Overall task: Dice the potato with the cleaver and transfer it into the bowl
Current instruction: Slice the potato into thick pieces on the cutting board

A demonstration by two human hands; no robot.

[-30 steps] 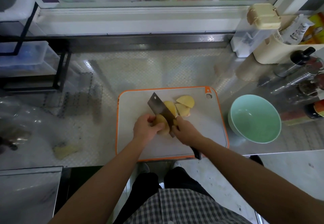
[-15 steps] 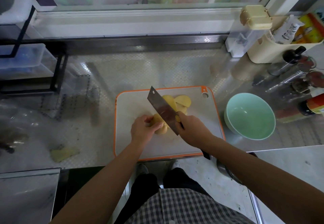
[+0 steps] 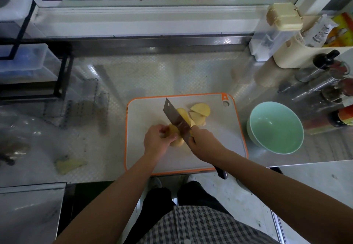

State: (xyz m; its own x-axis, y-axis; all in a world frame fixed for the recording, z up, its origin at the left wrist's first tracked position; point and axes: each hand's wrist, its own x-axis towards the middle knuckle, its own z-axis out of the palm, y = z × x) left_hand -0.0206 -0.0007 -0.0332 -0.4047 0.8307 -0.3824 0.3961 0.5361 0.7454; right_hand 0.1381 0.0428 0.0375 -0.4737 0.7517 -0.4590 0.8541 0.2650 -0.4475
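A single wide-angle view, worn on the person's head, looks forward and steeply down over the metal desk (image 3: 172,72). The cutting board (image 3: 145,114) sits mid-frame, close below the lens, both forearms entering from the near edge with the left hand (image 3: 155,142) and right hand (image 3: 206,144) over it. The far window ledge (image 3: 145,20) bows across the top. The bowl (image 3: 275,129) lies right, a black rack (image 3: 64,75) left; the frame's edges look bent, probably from lens distortion. The person's legs and the floor fill the near bottom.
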